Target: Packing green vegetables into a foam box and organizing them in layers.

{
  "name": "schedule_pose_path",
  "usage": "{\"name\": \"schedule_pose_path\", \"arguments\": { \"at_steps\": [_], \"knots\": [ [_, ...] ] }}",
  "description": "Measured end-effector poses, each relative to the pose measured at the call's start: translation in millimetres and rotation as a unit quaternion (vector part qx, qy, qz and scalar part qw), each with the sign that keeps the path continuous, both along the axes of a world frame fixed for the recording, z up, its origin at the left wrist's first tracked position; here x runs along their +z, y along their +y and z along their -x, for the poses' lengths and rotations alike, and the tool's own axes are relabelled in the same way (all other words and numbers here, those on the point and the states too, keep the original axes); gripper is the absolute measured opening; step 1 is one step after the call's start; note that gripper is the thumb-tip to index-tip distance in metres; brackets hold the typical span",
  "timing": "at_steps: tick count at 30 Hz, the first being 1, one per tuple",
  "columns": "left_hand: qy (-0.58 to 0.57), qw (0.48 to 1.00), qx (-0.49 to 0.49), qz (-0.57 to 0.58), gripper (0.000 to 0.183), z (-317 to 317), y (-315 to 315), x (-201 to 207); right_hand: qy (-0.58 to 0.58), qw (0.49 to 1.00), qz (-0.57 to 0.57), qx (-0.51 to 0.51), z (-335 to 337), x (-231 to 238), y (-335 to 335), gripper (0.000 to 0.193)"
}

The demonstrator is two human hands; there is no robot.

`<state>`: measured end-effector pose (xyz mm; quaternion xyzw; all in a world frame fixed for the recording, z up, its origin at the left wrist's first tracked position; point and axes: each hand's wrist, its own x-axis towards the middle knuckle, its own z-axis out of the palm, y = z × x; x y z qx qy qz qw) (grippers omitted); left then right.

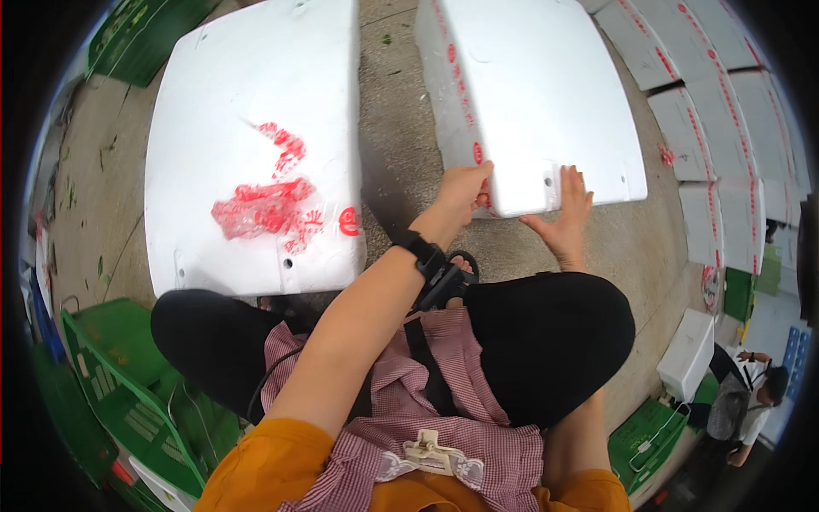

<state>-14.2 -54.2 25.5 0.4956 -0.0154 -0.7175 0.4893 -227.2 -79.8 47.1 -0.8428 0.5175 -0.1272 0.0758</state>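
A white foam box (546, 94) stands in front of me on the right, with red markings along its left side. My left hand (465, 189) is closed at the near left corner of this box, its fingers curled against the edge. A dark band with a black device (435, 266) circles my left wrist. Over the box's near edge lies my right hand (565, 218), fingers stretched onto the top and thumb spread to the left. Another white foam box (256, 94) stands to the left, bearing crumpled clear film with red print (264, 209).
Stacked white foam boxes (717, 128) line the right side. Green crates (128, 367) stand at the lower left, and another green crate (653, 435) is at the lower right. A person (746, 397) is at the far right, beside a small white box (685, 354).
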Motion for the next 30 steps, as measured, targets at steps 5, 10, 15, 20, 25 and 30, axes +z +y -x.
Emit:
{"name": "schedule_pose_path", "arguments": {
  "at_steps": [5, 10, 15, 20, 25, 30],
  "knots": [
    [-0.010, 1.000, -0.017, 0.016, 0.037, 0.7, -0.8, 5.7, -0.109, 0.991, 0.072, -0.018, 3.8, -14.2, 3.0, 0.096],
    [-0.120, 0.977, -0.173, 0.029, 0.068, -9.7, 4.6, 23.1, -0.350, 0.926, 0.073, -0.118, 24.4, 3.0, -29.1, 0.056],
    [-0.231, 0.953, -0.194, 0.022, 0.092, 10.2, -2.7, 34.2, -0.226, 0.879, 0.207, -0.365, 169.9, -13.0, -81.7, 0.047],
    [-0.340, 0.904, -0.183, 0.185, 0.102, 33.1, -14.8, 24.2, -0.180, 0.898, 0.015, -0.401, 207.8, -0.3, -114.5, 0.053],
    [-0.497, 0.768, -0.124, 0.384, 0.117, 49.6, 5.9, 5.0, -0.374, 0.830, -0.245, -0.334, 189.5, 14.8, -124.5, 0.061],
    [-0.523, 0.793, -0.140, 0.279, 0.126, 77.4, 7.6, 9.1, -0.455, 0.818, -0.093, -0.339, 218.8, -48.7, -137.4, 0.059]
  ]
}}
